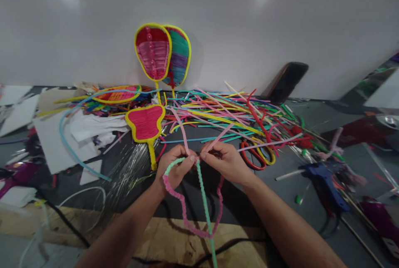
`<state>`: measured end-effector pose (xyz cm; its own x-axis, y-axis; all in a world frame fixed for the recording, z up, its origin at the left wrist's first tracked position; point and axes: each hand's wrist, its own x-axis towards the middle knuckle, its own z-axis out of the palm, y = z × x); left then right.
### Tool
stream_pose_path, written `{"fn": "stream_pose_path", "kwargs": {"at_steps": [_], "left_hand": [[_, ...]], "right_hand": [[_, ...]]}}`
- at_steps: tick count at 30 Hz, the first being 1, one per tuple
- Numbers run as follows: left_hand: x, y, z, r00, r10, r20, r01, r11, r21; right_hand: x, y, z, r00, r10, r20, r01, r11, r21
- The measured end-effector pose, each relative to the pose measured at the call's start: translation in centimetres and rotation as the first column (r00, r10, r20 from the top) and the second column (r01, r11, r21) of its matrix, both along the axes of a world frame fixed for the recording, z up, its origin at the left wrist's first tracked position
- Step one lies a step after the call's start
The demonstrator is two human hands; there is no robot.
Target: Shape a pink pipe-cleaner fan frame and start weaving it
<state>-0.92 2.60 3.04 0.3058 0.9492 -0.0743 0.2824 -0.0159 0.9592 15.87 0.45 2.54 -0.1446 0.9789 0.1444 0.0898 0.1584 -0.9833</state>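
Note:
Between my fingers is a loop of twisted pink and mint-green pipe cleaners [183,212], with a green twisted stem [204,201] running down its middle and past its lower edge. My left hand [174,166] pinches the loop's top, where a pale pink pipe cleaner [181,129] sticks up. Close beside it, my right hand [227,162] pinches the same light pink pipe cleaner near the stem's top; its other end points up and right. Fingertips hide the exact join. Left of my hands lies a yellow-edged pink fan shape [146,124] with a yellow handle.
Loose colored pipe cleaners [218,112] are heaped behind my hands. Red and yellow scissors [254,156] lie right, near a blue glue gun [326,180]. Two yellow-rimmed fans [153,54] lean on the white wall, as does a phone [288,81]. White card [65,137] lies left.

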Motion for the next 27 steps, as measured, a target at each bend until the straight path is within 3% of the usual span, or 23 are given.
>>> {"fn": "stream_pose_path", "kwargs": {"at_steps": [10, 16, 22, 27], "left_hand": [[-0.1, 0.1, -0.5, 0.999, 0.028, 0.047, -0.028, 1.0, -0.005], [-0.1, 0.1, -0.4, 0.99, 0.116, 0.08, -0.114, 0.993, -0.033], [-0.1, 0.4, -0.5, 0.975, 0.152, 0.165, -0.146, 0.988, -0.047], [0.0, 0.7, -1.8, 0.9, 0.188, 0.394, -0.133, 0.978, -0.161]], "right_hand": [[0.2, 0.0, -0.3, 1.0, 0.012, 0.017, -0.013, 0.997, 0.08], [-0.4, 0.1, -0.4, 0.997, -0.076, -0.017, 0.078, 0.978, 0.193], [-0.8, -0.1, -0.2, 0.965, -0.261, 0.026, 0.238, 0.911, 0.336], [-0.8, -0.1, -0.2, 0.935, -0.332, 0.127, 0.232, 0.84, 0.49]]}}
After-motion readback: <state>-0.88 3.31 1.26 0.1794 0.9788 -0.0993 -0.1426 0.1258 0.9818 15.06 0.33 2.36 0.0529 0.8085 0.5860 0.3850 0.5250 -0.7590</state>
